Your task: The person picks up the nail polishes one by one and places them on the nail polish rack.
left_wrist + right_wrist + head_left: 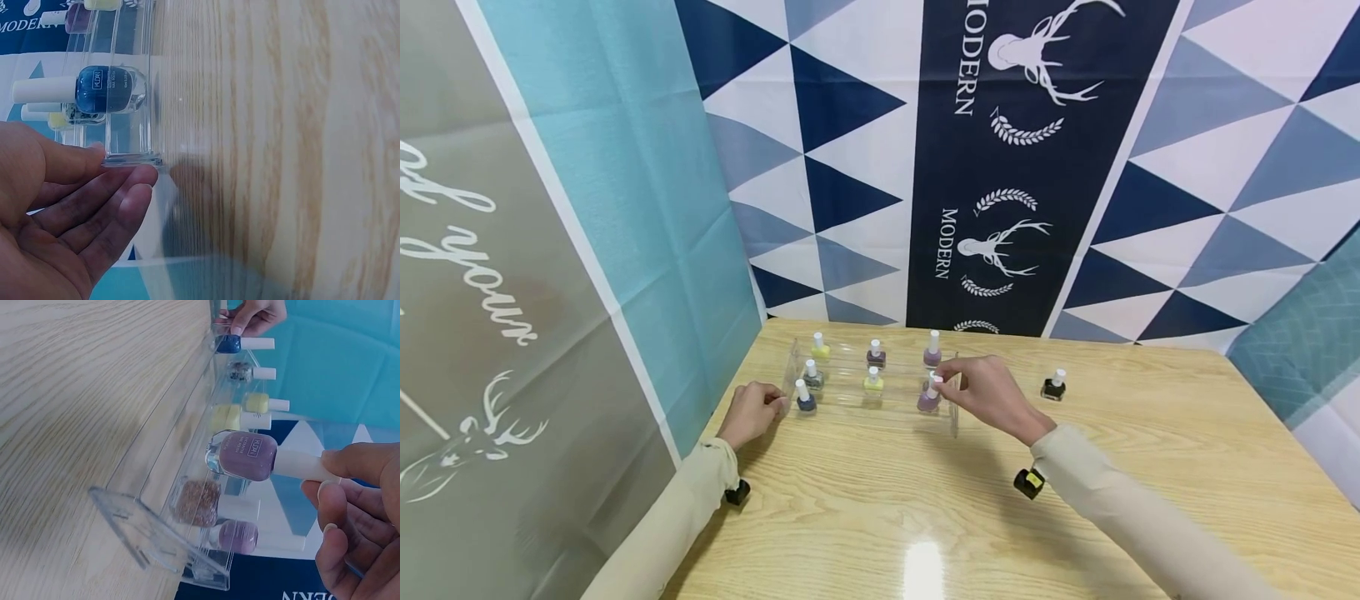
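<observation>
My right hand pinches the white cap of a mauve nail polish bottle between thumb and fingers. It hangs at the right part of a clear stepped display rack, with a glittery brownish bottle and a second mauve bottle behind it in the right wrist view. At the rack's left end, my left hand holds the end panel between thumb and fingers. Close to that hand stands a dark blue bottle in the lowest step.
Also on the rack are a grey glitter bottle, two yellow bottles, one at the front, and a dark purple bottle. A black bottle stands on the wooden table to the right. Patterned cloth hangs behind and at the left.
</observation>
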The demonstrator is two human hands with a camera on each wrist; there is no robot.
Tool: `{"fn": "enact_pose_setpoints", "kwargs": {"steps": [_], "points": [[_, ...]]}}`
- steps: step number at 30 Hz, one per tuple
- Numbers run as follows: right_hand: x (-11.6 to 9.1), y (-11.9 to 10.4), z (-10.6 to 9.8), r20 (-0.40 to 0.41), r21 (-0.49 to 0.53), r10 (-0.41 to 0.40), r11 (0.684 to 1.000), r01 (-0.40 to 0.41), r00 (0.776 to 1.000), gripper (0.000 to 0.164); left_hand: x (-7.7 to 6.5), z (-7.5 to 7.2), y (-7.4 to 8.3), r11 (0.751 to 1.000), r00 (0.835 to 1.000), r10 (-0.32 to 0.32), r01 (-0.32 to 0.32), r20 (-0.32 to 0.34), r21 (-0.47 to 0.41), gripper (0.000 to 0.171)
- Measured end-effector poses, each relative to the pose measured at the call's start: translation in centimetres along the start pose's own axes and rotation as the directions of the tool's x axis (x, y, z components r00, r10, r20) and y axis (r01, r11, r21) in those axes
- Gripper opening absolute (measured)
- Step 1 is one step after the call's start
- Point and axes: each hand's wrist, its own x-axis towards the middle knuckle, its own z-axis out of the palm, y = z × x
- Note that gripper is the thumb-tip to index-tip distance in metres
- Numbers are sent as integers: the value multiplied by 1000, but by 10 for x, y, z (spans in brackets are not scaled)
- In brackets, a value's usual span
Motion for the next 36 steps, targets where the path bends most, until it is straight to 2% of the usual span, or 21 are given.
{"fn": "enact_pose_setpoints", "kwargs": {"steps": [16, 36], "points": [[12, -16, 21, 0, 61, 18, 998, -18, 1000, 5, -1, 0, -1, 1000, 1000, 6, -6, -10, -5, 19], [26, -27, 35, 19, 54, 14, 998, -15, 1000, 5, -2, -1, 1, 1000, 1000, 8, -8, 9, -26, 21]]}}
